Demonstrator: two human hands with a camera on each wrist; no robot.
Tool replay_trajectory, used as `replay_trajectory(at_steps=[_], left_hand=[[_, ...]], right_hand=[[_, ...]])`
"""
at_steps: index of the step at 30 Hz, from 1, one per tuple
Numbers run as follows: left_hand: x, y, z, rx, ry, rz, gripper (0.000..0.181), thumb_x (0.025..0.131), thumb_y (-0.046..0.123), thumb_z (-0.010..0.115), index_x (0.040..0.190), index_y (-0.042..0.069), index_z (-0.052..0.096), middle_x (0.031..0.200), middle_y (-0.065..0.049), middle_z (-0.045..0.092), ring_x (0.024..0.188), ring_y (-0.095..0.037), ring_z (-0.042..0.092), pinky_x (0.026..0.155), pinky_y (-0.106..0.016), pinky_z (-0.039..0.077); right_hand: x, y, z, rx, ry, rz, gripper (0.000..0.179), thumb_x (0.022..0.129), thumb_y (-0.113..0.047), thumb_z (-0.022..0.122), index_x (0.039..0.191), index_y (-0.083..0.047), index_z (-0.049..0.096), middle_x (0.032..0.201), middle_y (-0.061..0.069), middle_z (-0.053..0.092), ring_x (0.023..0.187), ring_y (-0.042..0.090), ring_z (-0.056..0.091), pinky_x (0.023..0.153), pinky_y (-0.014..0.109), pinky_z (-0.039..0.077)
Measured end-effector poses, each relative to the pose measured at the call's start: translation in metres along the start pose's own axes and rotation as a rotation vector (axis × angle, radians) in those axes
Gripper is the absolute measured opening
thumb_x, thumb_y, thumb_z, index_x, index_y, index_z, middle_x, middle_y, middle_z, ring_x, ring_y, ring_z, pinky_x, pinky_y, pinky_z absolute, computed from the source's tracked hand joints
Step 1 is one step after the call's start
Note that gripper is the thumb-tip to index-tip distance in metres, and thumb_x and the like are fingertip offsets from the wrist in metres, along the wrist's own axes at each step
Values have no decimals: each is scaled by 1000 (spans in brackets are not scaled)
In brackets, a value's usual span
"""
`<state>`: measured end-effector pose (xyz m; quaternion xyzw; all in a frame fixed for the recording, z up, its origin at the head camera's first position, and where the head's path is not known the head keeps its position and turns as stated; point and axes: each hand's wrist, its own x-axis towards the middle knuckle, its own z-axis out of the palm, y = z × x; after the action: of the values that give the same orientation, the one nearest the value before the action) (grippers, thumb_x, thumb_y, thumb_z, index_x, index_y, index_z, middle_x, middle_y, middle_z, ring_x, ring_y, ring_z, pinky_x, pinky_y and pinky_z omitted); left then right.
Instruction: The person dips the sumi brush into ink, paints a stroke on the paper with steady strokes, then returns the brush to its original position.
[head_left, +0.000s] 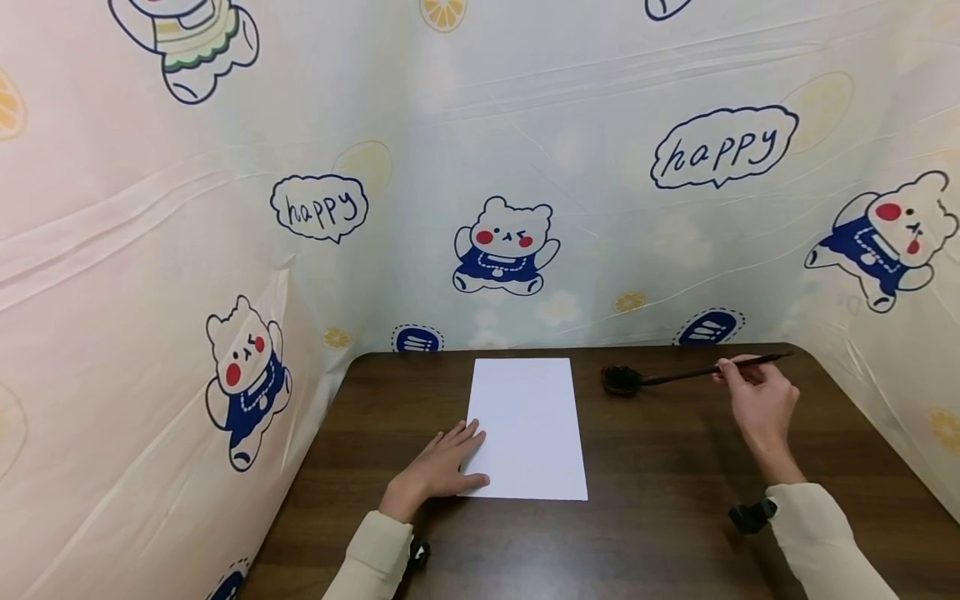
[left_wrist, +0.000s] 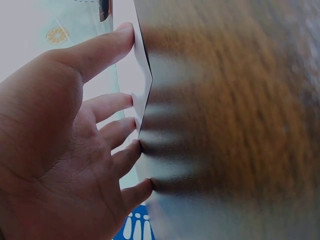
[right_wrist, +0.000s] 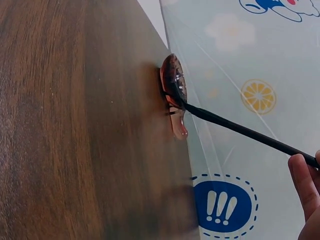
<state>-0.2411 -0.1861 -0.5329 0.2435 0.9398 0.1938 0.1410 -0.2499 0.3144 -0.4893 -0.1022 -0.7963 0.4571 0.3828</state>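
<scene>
My left hand [head_left: 438, 462] rests at the lower left edge of a white sheet of paper [head_left: 528, 425], fingers spread, thumb and some fingertips on it. In the left wrist view the hand [left_wrist: 65, 135] has its fingers nearly straight, fingertips down on sheet and table. With my right hand [head_left: 761, 396] I pinch the dark handle of a writing brush [head_left: 682, 377] near its rear end. The brush slants down leftward, its head at a small dark ink dish [head_left: 621, 381]. In the right wrist view the dish [right_wrist: 171, 75] looks reddish-brown and glossy, and hides the bristles.
Both hands work over a dark wood-grain table [head_left: 660, 533] with rounded back corners. A pale printed cloth [head_left: 600, 167] with cartoon bears hangs close behind and on both sides. Small black devices are strapped to both wrists below the sleeves [head_left: 817, 525].
</scene>
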Motion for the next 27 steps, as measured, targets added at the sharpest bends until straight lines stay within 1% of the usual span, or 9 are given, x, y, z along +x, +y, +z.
replay_trajectory(at_steps=[1, 4, 10, 16, 21, 27], left_hand=[[0, 0, 0, 1, 0, 0, 81, 100, 50, 70, 165, 11, 41, 177, -12, 27, 166, -39, 19, 132, -67, 16], [0, -1, 1, 1, 0, 1, 82, 100, 50, 70, 165, 10, 41, 177, -12, 27, 166, -39, 18, 132, -67, 16], [0, -1, 2, 8, 0, -2, 82, 100, 51, 69, 165, 11, 40, 177, -11, 26, 166, -38, 18, 132, -66, 16], [0, -1, 2, 9, 3, 0, 82, 100, 51, 69, 165, 11, 40, 177, -12, 26, 166, -38, 18, 132, -66, 16], [1, -1, 2, 8, 2, 0, 82, 100, 51, 69, 165, 11, 40, 177, -12, 26, 166, -38, 18, 132, -66, 16], [0, 0, 2, 12, 2, 1, 82, 100, 50, 69, 165, 11, 40, 177, -12, 26, 166, -38, 18, 132, -66, 16]], right_hand=[[0, -1, 0, -6, 6, -6, 27, 101, -27, 75, 100, 0, 79, 74, -42, 60, 67, -24, 61, 63, 2, 44], [1, -2, -2, 6, 15, -16, 26, 101, -25, 76, 100, 1, 79, 75, -41, 60, 68, -23, 62, 64, 2, 45], [3, -4, -5, 16, 20, -12, 26, 101, -25, 76, 101, 1, 79, 76, -42, 61, 69, -22, 63, 66, 1, 46], [6, -7, -4, 68, 31, -11, 22, 100, -21, 77, 102, 1, 78, 77, -40, 63, 68, -19, 65, 67, 2, 49], [9, -13, -2, 103, 42, -15, 21, 99, -19, 78, 103, 2, 78, 78, -37, 65, 67, -18, 67, 67, 2, 51], [11, -24, 0, 167, 28, -31, 20, 98, -11, 77, 106, 7, 76, 83, -29, 70, 69, -15, 69, 66, 5, 55]])
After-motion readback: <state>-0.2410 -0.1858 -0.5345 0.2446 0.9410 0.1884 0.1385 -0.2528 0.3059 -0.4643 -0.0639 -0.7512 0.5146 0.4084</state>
